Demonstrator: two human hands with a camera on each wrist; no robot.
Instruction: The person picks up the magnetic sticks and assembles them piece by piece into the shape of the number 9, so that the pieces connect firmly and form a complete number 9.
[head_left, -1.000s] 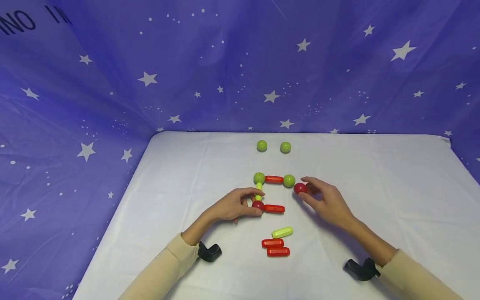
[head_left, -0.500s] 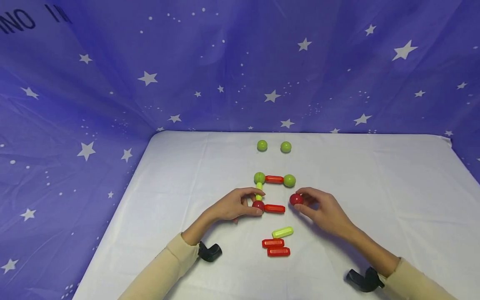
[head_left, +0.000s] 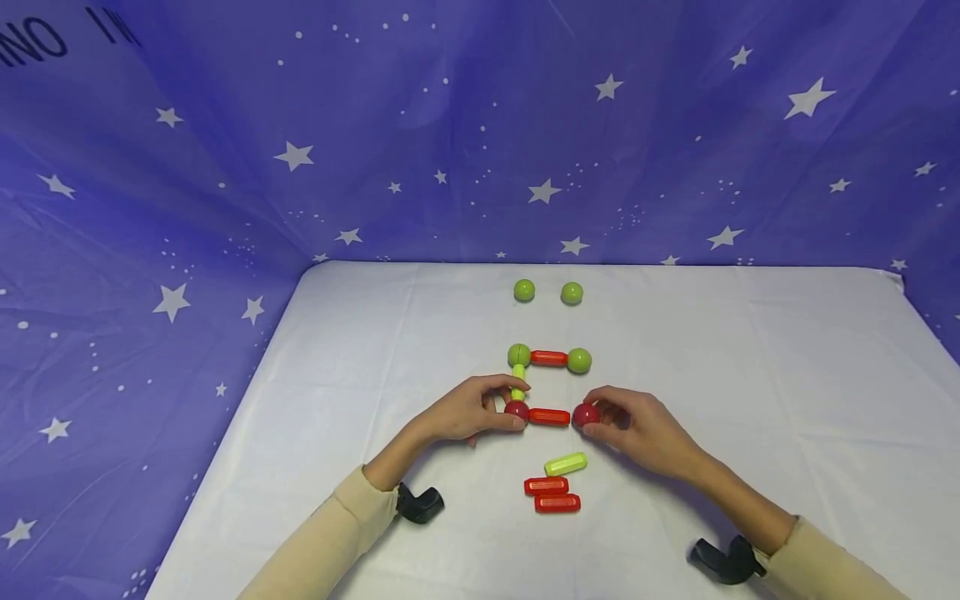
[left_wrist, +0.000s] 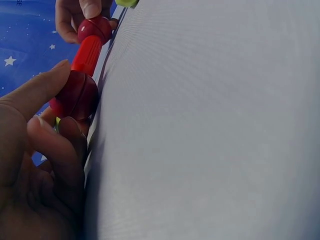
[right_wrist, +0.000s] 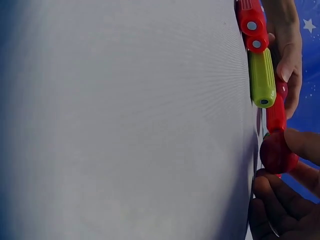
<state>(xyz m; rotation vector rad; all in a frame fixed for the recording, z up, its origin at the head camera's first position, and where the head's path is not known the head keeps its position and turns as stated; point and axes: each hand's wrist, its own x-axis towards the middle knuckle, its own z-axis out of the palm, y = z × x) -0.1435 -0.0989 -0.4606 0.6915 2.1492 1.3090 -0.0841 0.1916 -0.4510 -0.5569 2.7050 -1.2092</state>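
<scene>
My left hand (head_left: 474, 408) holds a red ball (head_left: 516, 410) between thumb and fingers at the near left corner of a flat ball-and-rod figure. From it a yellow-green rod (head_left: 518, 373) runs back to a green ball (head_left: 519, 355). There a far red rod (head_left: 549, 358) leads right to another green ball (head_left: 579, 360). A near red rod (head_left: 549, 417) points right from the held ball. My right hand (head_left: 645, 429) pinches a second red ball (head_left: 585, 415) right at that rod's free end. In the left wrist view, the rod (left_wrist: 88, 54) lines up between both red balls.
Two loose green balls (head_left: 524, 290) lie farther back on the white-covered table (head_left: 787, 375). Nearer me are a loose yellow-green rod (head_left: 566, 464) and two red rods (head_left: 557, 503), with silver discs on their ends. A blue star-printed cloth (head_left: 480, 125) hangs behind.
My right hand has brought its red ball nearer and slightly left, from beside the far right green ball to the near red rod's end. The left hand stays on its ball.
</scene>
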